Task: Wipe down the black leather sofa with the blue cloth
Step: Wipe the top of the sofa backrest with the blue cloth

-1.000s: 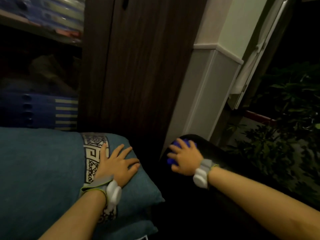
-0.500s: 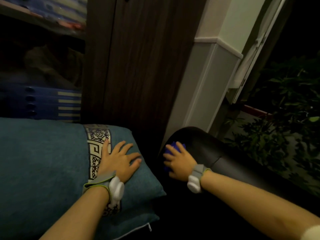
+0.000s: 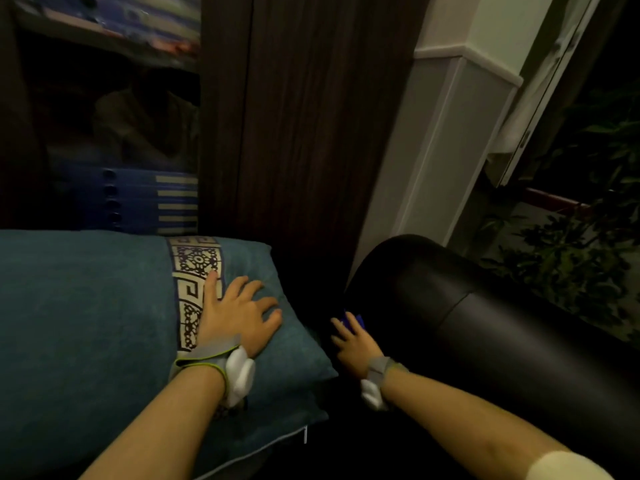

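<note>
The black leather sofa shows as a rounded armrest [image 3: 460, 306] running from centre to lower right. My right hand [image 3: 353, 341] presses the blue cloth [image 3: 355, 320] flat against the inner side of that armrest, low in the dark gap beside the cushion; only a small blue patch of cloth shows past my fingertips. My left hand [image 3: 239, 317] lies flat with spread fingers on a teal cushion [image 3: 86, 323] with a patterned cream band. Both wrists wear grey straps with white trackers.
A dark wooden cabinet panel [image 3: 304, 116] rises right behind the sofa. A white and grey wall corner [image 3: 450, 150] stands behind the armrest. Leafy plants [image 3: 571, 258] fill the right side. Dim shelves [image 3: 114, 140] with blue boxes lie at the upper left.
My right hand has slid the blue cloth from the top of the armrest down its inner side toward the cushion gap. My left hand has stayed on the cushion.
</note>
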`<state>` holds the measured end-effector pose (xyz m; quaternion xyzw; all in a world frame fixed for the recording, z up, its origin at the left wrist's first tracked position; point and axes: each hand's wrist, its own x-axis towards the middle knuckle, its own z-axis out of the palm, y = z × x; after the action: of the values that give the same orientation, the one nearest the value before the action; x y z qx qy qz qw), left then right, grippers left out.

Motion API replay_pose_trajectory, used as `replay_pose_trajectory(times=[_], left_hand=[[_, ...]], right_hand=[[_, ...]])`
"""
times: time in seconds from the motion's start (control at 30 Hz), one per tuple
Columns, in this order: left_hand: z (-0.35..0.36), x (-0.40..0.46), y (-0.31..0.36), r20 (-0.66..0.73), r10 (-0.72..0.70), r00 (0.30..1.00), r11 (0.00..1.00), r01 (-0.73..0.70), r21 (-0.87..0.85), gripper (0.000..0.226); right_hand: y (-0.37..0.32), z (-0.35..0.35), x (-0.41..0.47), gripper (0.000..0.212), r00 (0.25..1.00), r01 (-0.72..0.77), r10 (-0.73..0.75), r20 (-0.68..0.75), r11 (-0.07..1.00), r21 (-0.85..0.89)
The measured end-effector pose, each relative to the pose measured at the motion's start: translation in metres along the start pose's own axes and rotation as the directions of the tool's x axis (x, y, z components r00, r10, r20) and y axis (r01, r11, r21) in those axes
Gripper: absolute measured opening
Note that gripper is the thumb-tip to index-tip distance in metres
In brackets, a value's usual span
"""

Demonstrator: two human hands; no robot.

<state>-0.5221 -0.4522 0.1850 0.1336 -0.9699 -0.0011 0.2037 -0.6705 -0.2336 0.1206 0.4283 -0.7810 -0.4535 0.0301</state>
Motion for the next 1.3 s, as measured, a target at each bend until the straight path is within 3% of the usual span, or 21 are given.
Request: replay_pose_trajectory(times=[0.07,0.13,0.23,0.3,0.37,0.43,0.5,0.53,0.6,0.7,0.77,0.87,0.9,0.97,1.03,1.1,1.2,1.27,1.3], left_hand=[[0.004,0.000,-0.004,-0.019,0.010,1.000,1.000,-0.010,-0.001,0.059],[0.006,0.001,0.001,-0.025,0.024,0.999,1.000,-0.024,-0.008,0.054],[0.012,-0.003,0.008,-0.068,0.049,0.996,0.999,-0.048,0.015,0.047],[0.013,-0.004,0.007,-0.080,0.058,0.995,0.998,-0.056,0.025,0.046],[0.013,-0.003,0.006,-0.103,0.060,0.993,0.998,-0.057,0.024,0.045],[0.013,-0.003,0.006,-0.108,0.062,0.992,0.998,-0.061,0.019,0.044],[0.015,-0.003,0.006,-0.119,0.069,0.990,0.998,-0.068,0.018,0.044],[0.016,-0.004,0.006,-0.125,0.076,0.989,0.997,-0.074,0.022,0.043],[0.018,-0.005,0.006,-0.121,0.078,0.990,0.997,-0.075,0.029,0.044],[0.014,-0.005,0.007,-0.048,0.072,0.996,0.997,-0.071,0.023,0.049],[0.010,-0.005,0.007,-0.012,0.069,0.998,0.997,-0.069,0.023,0.055],[0.006,-0.005,0.011,-0.016,0.061,0.998,0.998,-0.061,0.030,0.057],[0.006,-0.006,0.011,-0.026,0.061,0.998,0.998,-0.060,0.033,0.057],[0.008,-0.006,0.012,-0.046,0.065,0.997,0.997,-0.064,0.040,0.055],[0.009,-0.009,0.011,-0.066,0.075,0.995,0.996,-0.072,0.045,0.051],[0.012,-0.013,0.011,-0.107,0.099,0.989,0.993,-0.092,0.069,0.046],[0.012,-0.012,0.011,-0.052,0.090,0.995,0.994,-0.086,0.067,0.051],[0.011,-0.009,0.013,-0.003,0.073,0.997,0.996,-0.072,0.060,0.062],[0.010,-0.008,0.014,0.004,0.065,0.998,0.996,-0.065,0.068,0.066]], right_hand=[[0.020,-0.004,-0.004,0.052,0.988,-0.077,0.087,-0.129,0.994,0.081],[0.057,-0.018,-0.008,0.059,0.938,-0.239,0.274,-0.210,0.955,0.177],[0.097,-0.042,-0.008,0.064,0.850,-0.445,0.492,-0.189,0.862,0.241],[0.092,-0.049,-0.005,0.063,0.850,-0.463,0.504,-0.153,0.854,0.239],[0.062,-0.039,-0.006,0.057,0.911,-0.352,0.381,-0.157,0.917,0.186],[0.020,-0.017,-0.013,0.048,0.995,-0.070,0.072,-0.067,0.997,0.031],[-0.002,0.001,-0.030,0.045,0.987,0.154,-0.149,0.057,0.985,-0.082],[0.000,0.007,-0.036,0.048,0.987,0.159,-0.158,0.026,0.986,-0.058],[0.025,0.004,-0.045,0.057,0.992,0.070,-0.065,-0.109,0.997,0.043],[0.094,-0.017,-0.053,0.066,0.907,-0.258,0.325,-0.269,0.932,0.256],[0.136,-0.028,-0.059,0.067,0.830,-0.445,0.534,-0.162,0.808,0.385],[0.140,-0.034,-0.060,0.066,0.796,-0.504,0.602,-0.067,0.720,0.477],[0.121,-0.033,-0.058,0.065,0.795,-0.503,0.597,-0.109,0.748,0.433],[0.065,-0.022,-0.057,0.059,0.901,-0.344,0.394,-0.181,0.904,0.255],[0.011,-0.001,-0.068,0.051,0.999,-0.041,0.043,-0.031,0.996,0.077],[0.000,0.013,-0.085,0.051,0.998,0.066,-0.067,0.014,0.996,0.059],[0.046,0.003,-0.101,0.055,0.973,-0.098,0.125,-0.193,0.985,0.145],[0.101,-0.010,-0.106,0.061,0.853,-0.384,0.462,-0.242,0.871,0.307],[0.129,-0.015,-0.110,0.063,0.760,-0.524,0.628,-0.166,0.744,0.415]])
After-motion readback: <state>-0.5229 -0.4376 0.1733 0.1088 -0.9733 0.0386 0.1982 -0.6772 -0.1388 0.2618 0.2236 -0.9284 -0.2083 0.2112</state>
